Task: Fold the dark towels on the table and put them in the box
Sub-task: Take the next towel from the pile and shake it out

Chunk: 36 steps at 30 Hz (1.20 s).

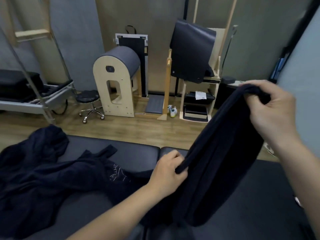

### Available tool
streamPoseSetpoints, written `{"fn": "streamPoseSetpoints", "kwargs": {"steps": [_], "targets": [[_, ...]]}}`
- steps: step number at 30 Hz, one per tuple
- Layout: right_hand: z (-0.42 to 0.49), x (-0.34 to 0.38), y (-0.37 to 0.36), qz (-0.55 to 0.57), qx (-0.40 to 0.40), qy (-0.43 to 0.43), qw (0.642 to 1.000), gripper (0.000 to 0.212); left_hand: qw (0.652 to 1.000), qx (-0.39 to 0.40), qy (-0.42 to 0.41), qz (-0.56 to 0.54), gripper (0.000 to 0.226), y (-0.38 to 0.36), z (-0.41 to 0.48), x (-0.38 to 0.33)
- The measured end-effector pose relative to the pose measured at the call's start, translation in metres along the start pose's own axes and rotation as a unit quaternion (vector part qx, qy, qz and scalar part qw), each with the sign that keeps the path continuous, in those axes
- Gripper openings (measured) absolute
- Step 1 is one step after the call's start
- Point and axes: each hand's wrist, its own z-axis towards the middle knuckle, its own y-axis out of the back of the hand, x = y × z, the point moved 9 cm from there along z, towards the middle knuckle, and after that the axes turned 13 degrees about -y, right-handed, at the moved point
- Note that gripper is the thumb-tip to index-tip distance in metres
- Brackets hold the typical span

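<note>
**A dark navy cloth towel (221, 161) is held between two hands over a black padded table (124, 153)**

The towel is kept in the air at about 4 o'clock in the view, and it is stretched on a slant from 7 o'clock up to 1 o'clock. Its folded layers hang down in a long loop, and the lowest part is seen close to the table surface; whether it touches there cannot be told.

The left hand (166, 174) is placed at the lower end of the towel, near the middle of the view. Its fingers are curled round the rolled edge of the cloth, so the edge is gripped. The right hand (273, 110) is raised at 2 o'clock. The upper end of the towel is pinched there between the thumb and the bent fingers.

A heap of dark crumpled towels (43, 170) is spread on the table at 8 o'clock, well apart from the held towel. Pale printed lines are seen on one of them.

Behind the table a brown wooden floor (138, 129) is shown. On it, at 11 o'clock, a pale wooden arch-shaped barrel with a grey padded top (117, 80) is standing, with a black round stool on a chrome wheeled base (90, 104) just beside it at its 9 o'clock. A pair of white shoes (172, 110) is lying at 12 o'clock.
</note>
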Motion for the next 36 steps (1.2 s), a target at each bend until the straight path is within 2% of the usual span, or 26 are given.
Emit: {"fn": "streamPoseSetpoints", "kwargs": {"steps": [4,7,9,11,12,13,14,15,16,17,19,22,24,26,28,29,31,32,33,34,36], "targets": [[0.010,-0.031,0.028,-0.042,-0.036,-0.056,0.997,0.030,0.998,0.053,-0.009,0.020,0.025,0.007,-0.005,0.015],[0.011,-0.053,0.043,-0.099,-0.039,-0.129,0.986,0.026,0.999,0.006,-0.011,0.035,0.018,0.054,0.033,0.018],[0.005,-0.053,0.028,-0.120,0.010,-0.147,0.982,0.050,0.995,-0.034,-0.081,0.037,0.009,0.085,0.084,-0.020],[-0.009,-0.030,-0.010,-0.094,0.115,-0.115,0.982,0.065,0.981,-0.032,-0.182,0.051,0.017,0.095,0.130,-0.083],[-0.015,-0.018,-0.026,-0.070,0.157,-0.090,0.981,0.062,0.965,-0.015,-0.251,0.077,0.022,0.094,0.145,-0.118],[-0.017,-0.011,-0.034,-0.050,0.168,-0.067,0.982,0.048,0.936,0.004,-0.329,0.127,0.026,0.090,0.152,-0.150],[-0.014,-0.006,-0.032,-0.036,0.153,-0.054,0.986,0.031,0.901,0.018,-0.391,0.189,0.027,0.087,0.154,-0.173],[-0.008,-0.003,-0.023,-0.024,0.121,-0.048,0.991,0.022,0.877,0.020,-0.418,0.237,0.026,0.088,0.156,-0.185],[-0.002,0.000,-0.011,-0.014,0.083,-0.041,0.996,0.022,0.869,0.008,-0.422,0.258,0.027,0.093,0.157,-0.189],[0.002,0.004,0.001,-0.007,0.051,-0.029,0.998,0.025,0.878,-0.019,-0.409,0.250,0.028,0.100,0.159,-0.187],[0.011,0.015,0.018,-0.011,0.010,-0.009,1.000,0.040,0.926,-0.060,-0.336,0.163,0.032,0.110,0.158,-0.163],[0.029,0.019,0.039,-0.034,-0.032,-0.021,0.999,0.051,0.974,-0.009,-0.209,0.088,0.036,0.083,0.133,-0.098],[0.042,0.015,0.059,-0.039,-0.069,-0.040,0.996,0.050,0.977,0.066,-0.155,0.134,0.035,0.066,0.108,-0.047],[0.056,0.011,0.081,-0.047,-0.101,-0.065,0.992,0.048,0.969,0.115,-0.095,0.197,0.035,0.084,0.104,0.003],[0.067,0.010,0.093,-0.059,-0.112,-0.072,0.989,0.048,0.965,0.087,-0.067,0.240,0.028,0.138,0.127,0.025],[0.071,0.012,0.094,-0.064,-0.109,-0.073,0.989,0.046,0.962,0.033,-0.075,0.260,0.028,0.174,0.147,0.023],[0.080,0.019,0.095,-0.080,-0.109,-0.066,0.989,0.042,0.948,-0.084,-0.106,0.288,0.038,0.243,0.179,-0.002],[0.086,0.026,0.097,-0.088,-0.115,-0.055,0.988,0.040,0.938,-0.122,-0.121,0.302,0.046,0.262,0.187,-0.018],[0.091,0.034,0.099,-0.096,-0.124,-0.042,0.987,0.040,0.926,-0.127,-0.151,0.322,0.053,0.267,0.187,-0.032],[0.097,0.045,0.103,-0.103,-0.133,-0.027,0.985,0.040,0.899,-0.105,-0.218,0.364,0.053,0.256,0.180,-0.050],[0.108,0.069,0.109,-0.121,-0.148,0.000,0.982,0.040,0.812,0.013,-0.387,0.437,0.043,0.203,0.145,-0.064]]}}
